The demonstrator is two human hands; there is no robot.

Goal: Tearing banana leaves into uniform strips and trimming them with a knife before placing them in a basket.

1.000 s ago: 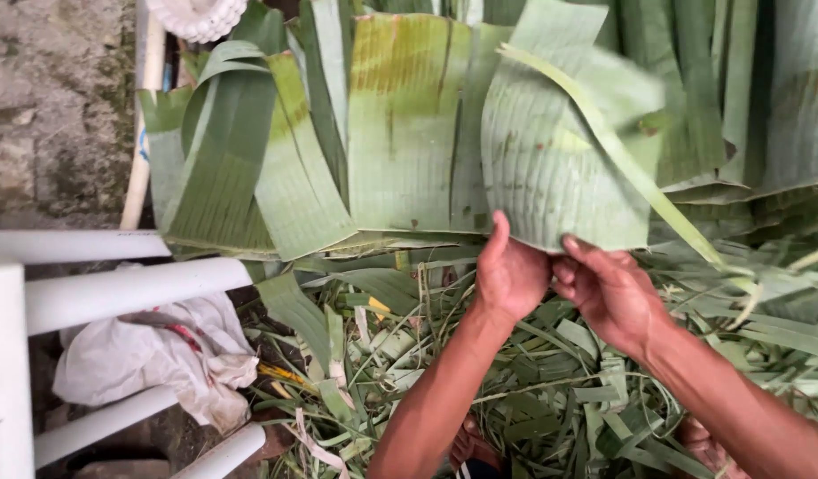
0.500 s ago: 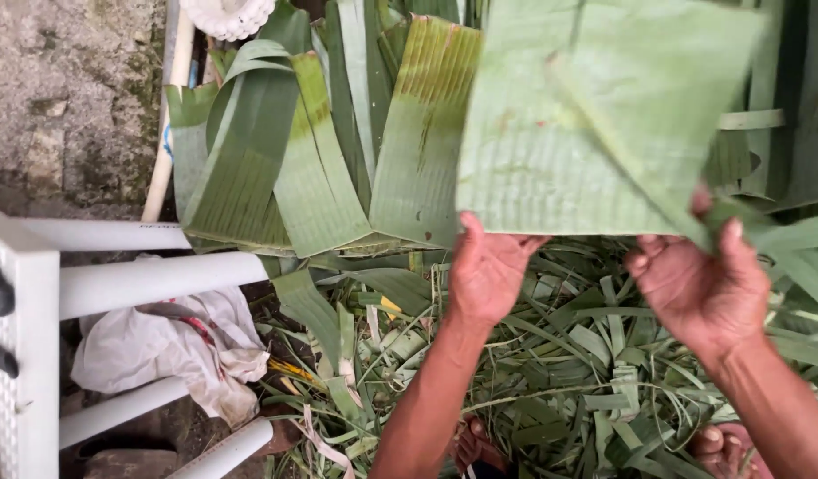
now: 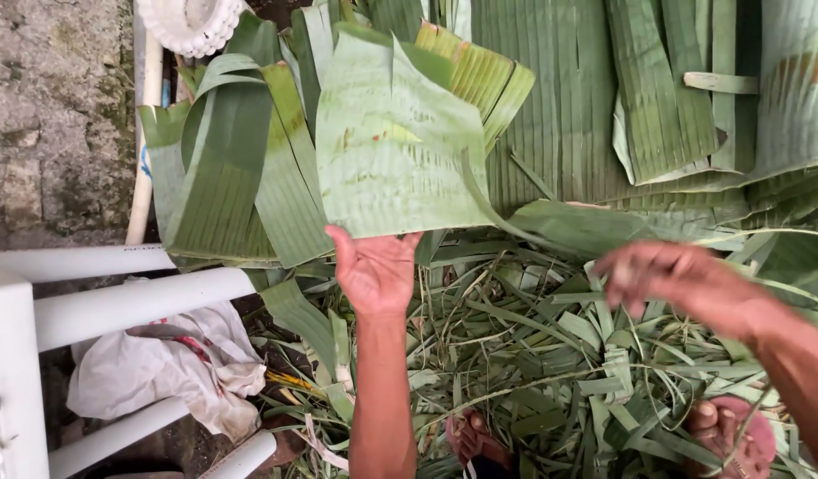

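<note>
Nearest to me, at the bottom edge, I see two feet in reddish sandals (image 3: 727, 436) that stand among a thick heap of leaf scraps (image 3: 551, 355), thin green strips and ribs which cover the ground. At the bottom left there is a white plastic chair (image 3: 116, 306), and under its bars lies a crumpled white cloth (image 3: 161, 372). A little farther, the left hand (image 3: 375, 270) is raised with the palm towards me, and its fingers are closed on the lower edge of a cut piece of banana leaf (image 3: 396, 151); it holds this piece up flat in front of the other leaves, with a narrow strip hanging from its right side. The right hand (image 3: 680, 279) is well apart from the piece, to the right, above the scraps. It is blurred, it holds nothing that I can see, and the fingers look loosely spread. Behind the held piece, many long banana leaves (image 3: 569, 98) hang side by side over a support which I cannot see, some of them folded over, some with yellow edges. At the far left is a rough grey stone wall (image 3: 45, 115), with a pale pole (image 3: 144, 177) leaning close to it, and at the top stands a white basket-like object (image 3: 192, 22), cut by the frame.
</note>
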